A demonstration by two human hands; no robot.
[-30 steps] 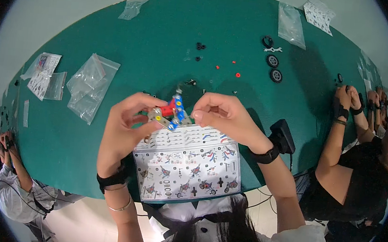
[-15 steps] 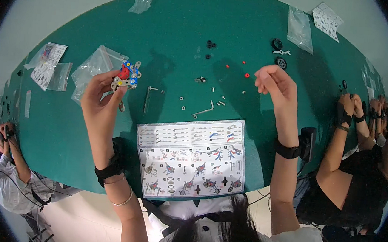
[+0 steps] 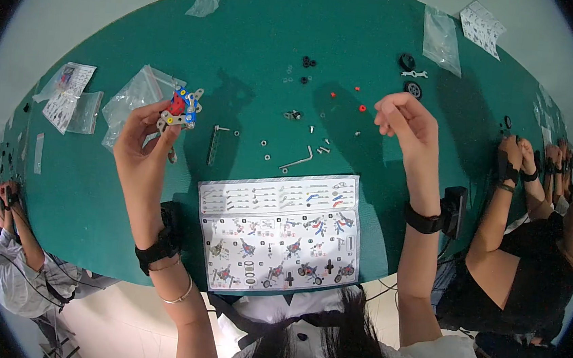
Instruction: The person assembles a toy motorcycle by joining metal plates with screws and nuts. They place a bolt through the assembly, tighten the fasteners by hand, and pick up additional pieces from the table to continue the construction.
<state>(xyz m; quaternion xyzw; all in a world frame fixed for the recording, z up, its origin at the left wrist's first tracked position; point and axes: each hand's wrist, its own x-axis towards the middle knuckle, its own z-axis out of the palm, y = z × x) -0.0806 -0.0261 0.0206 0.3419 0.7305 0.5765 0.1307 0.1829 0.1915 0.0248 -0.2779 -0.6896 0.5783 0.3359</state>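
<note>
Held up over the left part of the table is a partly built metal-strip model with blue, red and silver parts. My left hand grips it between thumb and fingers. My right hand is raised over the right side with its fingers curled together; whether anything is pinched in it I cannot make out. Nearest to it lie small red pieces and a black wheel. Between my hands are a bent hex key, several small screws, loose nuts and a small metal assembly.
A printed instruction sheet lies before me. A long bolt beside a metal strip is left of centre. Black small parts, a flat wrench and plastic bags lie farther off. Other people sit at both sides.
My left hand has shifted slightly left with the model, which has turned a little. My right hand stays almost in place. The whole view has moved slightly.
</note>
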